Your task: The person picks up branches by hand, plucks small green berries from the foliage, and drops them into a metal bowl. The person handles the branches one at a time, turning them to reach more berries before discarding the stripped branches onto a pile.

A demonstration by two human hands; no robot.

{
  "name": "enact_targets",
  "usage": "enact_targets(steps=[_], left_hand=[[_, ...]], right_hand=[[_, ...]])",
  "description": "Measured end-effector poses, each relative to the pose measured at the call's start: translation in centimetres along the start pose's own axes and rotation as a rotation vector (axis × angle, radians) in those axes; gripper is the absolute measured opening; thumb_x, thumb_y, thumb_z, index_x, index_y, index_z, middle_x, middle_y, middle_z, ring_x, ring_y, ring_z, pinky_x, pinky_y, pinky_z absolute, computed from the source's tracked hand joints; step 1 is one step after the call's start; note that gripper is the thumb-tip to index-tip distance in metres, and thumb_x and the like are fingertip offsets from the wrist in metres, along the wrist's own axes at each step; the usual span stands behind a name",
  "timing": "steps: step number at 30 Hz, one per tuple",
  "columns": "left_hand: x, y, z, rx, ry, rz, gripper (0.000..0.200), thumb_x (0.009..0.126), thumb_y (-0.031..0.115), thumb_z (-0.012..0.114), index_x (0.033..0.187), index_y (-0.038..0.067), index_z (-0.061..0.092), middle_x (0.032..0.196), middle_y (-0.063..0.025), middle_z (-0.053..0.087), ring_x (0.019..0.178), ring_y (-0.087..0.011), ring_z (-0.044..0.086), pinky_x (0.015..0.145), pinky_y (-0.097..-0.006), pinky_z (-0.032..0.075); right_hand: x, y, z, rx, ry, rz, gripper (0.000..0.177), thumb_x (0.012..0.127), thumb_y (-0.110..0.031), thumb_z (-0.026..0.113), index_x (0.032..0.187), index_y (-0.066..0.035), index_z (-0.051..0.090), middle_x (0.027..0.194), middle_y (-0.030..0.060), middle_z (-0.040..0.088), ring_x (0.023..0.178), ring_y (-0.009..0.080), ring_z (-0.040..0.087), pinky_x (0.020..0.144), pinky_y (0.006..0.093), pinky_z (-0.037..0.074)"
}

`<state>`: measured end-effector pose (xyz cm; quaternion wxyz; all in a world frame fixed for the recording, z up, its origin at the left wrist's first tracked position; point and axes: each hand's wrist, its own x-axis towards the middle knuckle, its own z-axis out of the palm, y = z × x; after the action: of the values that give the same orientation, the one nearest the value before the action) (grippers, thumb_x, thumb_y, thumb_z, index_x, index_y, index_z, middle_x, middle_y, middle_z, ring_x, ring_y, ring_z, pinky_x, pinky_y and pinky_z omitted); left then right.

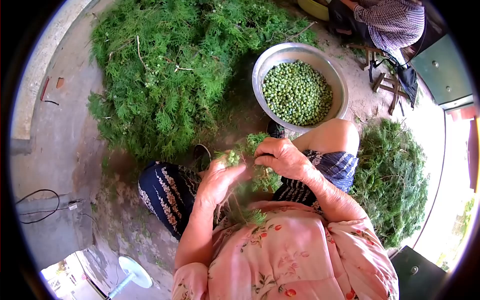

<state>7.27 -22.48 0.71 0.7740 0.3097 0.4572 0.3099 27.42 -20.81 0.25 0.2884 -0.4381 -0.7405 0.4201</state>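
My left hand (219, 181) is closed around a leafy evergreen sprig (254, 216), its stem hanging below the palm toward my lap. A small cluster of pale green cones (232, 159) shows at the top of this hand. Close by on the right, my right hand (283, 157) has its thumb and forefinger pinched together beside the foliage; what they grip is hidden. Beyond my knees stands a wide metal basin (258, 82), holding many round green cones (297, 92).
A large heap of green branches (165, 75) lies ahead to the left. A smaller heap (392, 180) is at my right. Another person (392, 22) sits at the upper right near a wooden stool (390, 86) and a yellow basin (314, 9). A fan (135, 272) stands lower left.
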Motion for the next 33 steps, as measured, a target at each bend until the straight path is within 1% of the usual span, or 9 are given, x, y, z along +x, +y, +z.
enact_targets(steps=[7,12,15,19,22,24,25,27,33], left_hand=[[3.1,0.5,-1.5,0.328,0.118,-0.142,0.022,0.079,0.002,0.063,0.101,0.001,0.059,0.09,-0.0042,0.064,0.078,-0.0125,0.059,0.069,-0.0256,0.048],[3.1,1.0,-0.4,0.3,0.251,-0.012,0.022,0.077,0.003,0.066,0.098,-0.001,0.06,0.087,-0.0073,0.065,0.074,-0.0133,0.059,0.071,-0.0252,0.046],[3.8,2.3,-0.4,0.402,0.128,-0.043,0.02,0.074,0.007,0.069,0.091,-0.001,0.062,0.082,-0.007,0.065,0.071,-0.0128,0.058,0.068,-0.0257,0.045],[4.1,4.5,-0.9,0.718,0.195,-0.037,0.019,0.072,0.014,0.072,0.081,0.0,0.064,0.066,-0.0045,0.06,0.062,-0.0115,0.055,0.057,-0.0249,0.042],[4.2,3.0,-1.8,0.455,0.283,-0.071,0.022,0.079,0.011,0.065,0.095,-0.002,0.058,0.079,-0.0061,0.059,0.053,-0.0122,0.057,0.039,-0.0203,0.039],[3.4,2.2,-1.3,0.214,0.3,-0.044,0.026,0.084,0.01,0.06,0.103,-0.005,0.051,0.093,-0.01,0.058,0.05,-0.0145,0.059,0.031,-0.0179,0.037],[3.0,1.8,-0.8,0.131,0.314,0.019,0.021,0.083,0.008,0.061,0.098,-0.004,0.054,0.082,-0.0089,0.06,0.049,-0.0132,0.058,0.032,-0.0185,0.037],[2.8,0.1,-1.0,0.045,0.453,0.126,0.039,0.081,0.007,0.064,0.112,-0.009,0.049,0.082,-0.0103,0.061,0.048,-0.0106,0.056,0.035,-0.0183,0.035],[0.7,0.6,0.3,0.064,0.466,0.326,0.011,0.079,0.003,0.066,0.09,0.001,0.064,0.066,0.0001,0.061,0.044,-0.0029,0.046,0.038,-0.0162,0.03]], right_hand=[[-0.9,-0.2,1.7,0.033,0.182,0.185,0.013,0.076,-0.009,0.064,0.084,0.001,0.06,0.076,0.0134,0.058,0.073,0.0262,0.058,0.066,0.0336,0.046],[-1.4,0.1,2.7,0.167,0.339,0.325,0.014,0.078,-0.009,0.062,0.087,0.002,0.06,0.076,0.0111,0.06,0.07,0.0188,0.057,0.067,0.0296,0.046],[-1.5,0.4,4.1,0.251,0.391,0.383,0.013,0.08,-0.009,0.06,0.088,0.002,0.06,0.072,0.0068,0.06,0.068,0.0118,0.054,0.065,0.0265,0.045],[-1.1,-0.1,5.0,0.371,0.416,0.478,0.014,0.081,-0.011,0.061,0.088,0.001,0.06,0.071,0.0054,0.058,0.066,0.011,0.05,0.061,0.0256,0.043],[-1.1,0.1,5.1,0.48,0.396,0.585,0.02,0.081,-0.016,0.063,0.09,0.001,0.06,0.071,0.0123,0.06,0.065,0.0154,0.054,0.061,0.0298,0.044],[-1.3,0.7,5.8,0.527,0.405,0.573,0.022,0.081,-0.017,0.063,0.092,0.001,0.06,0.07,0.0126,0.06,0.065,0.0165,0.054,0.063,0.0304,0.044],[-1.4,1.0,6.0,0.547,0.408,0.567,0.023,0.081,-0.018,0.063,0.093,0.001,0.06,0.07,0.0128,0.06,0.065,0.017,0.054,0.064,0.0307,0.044],[-1.7,0.9,5.7,0.484,0.303,0.553,0.018,0.082,-0.014,0.062,0.092,0.002,0.06,0.072,0.0067,0.058,0.068,0.0131,0.052,0.064,0.0273,0.043],[-0.9,-0.3,3.1,0.015,0.538,0.097,0.016,0.081,-0.005,0.061,0.096,0.0,0.06,0.085,0.0107,0.061,0.078,0.021,0.057,0.072,0.0286,0.046]])
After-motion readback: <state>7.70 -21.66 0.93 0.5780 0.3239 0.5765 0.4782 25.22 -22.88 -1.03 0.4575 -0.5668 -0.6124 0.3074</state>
